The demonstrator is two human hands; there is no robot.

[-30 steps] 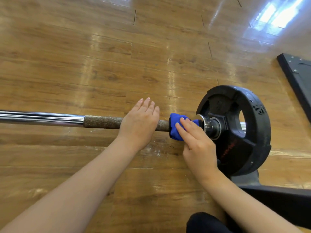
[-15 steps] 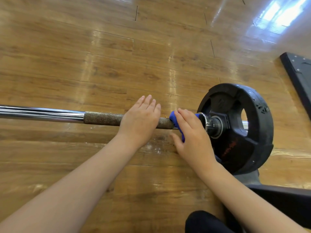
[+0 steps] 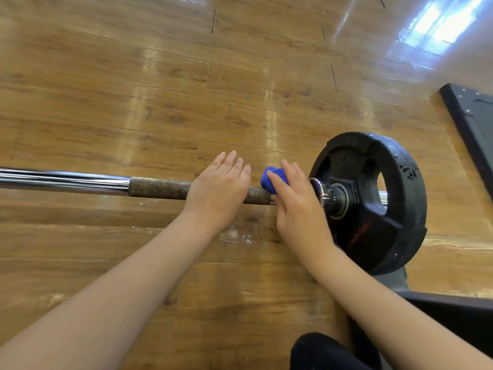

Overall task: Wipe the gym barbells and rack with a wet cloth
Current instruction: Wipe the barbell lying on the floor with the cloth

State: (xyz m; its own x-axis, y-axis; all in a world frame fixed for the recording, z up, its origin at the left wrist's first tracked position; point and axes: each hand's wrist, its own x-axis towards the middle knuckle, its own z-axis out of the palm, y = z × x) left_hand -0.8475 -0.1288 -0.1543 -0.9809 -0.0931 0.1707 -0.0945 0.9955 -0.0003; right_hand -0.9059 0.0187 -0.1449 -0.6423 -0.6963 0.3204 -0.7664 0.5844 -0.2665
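Note:
A barbell (image 3: pixel 157 187) lies across the wooden floor, chrome on the left and rough, rust-brown knurling toward the right. A black weight plate (image 3: pixel 373 201) sits on its right end behind a metal collar (image 3: pixel 324 193). My left hand (image 3: pixel 217 192) rests flat on the knurled part with straight fingers. Just to its right, my right hand (image 3: pixel 298 206) wraps a blue cloth (image 3: pixel 269 177) around the bar next to the collar. Most of the cloth is hidden under that hand.
A dark mat or platform edge (image 3: pixel 472 129) lies at the far right. A black frame part (image 3: pixel 453 311) runs along the floor at the lower right, below the plate. My dark-clothed knee (image 3: pixel 320 353) shows at the bottom. Whitish dust marks the floor under the bar.
My right hand has rolled the blue cloth over the top of the bar, so less cloth shows. My left hand has kept its place on the knurling.

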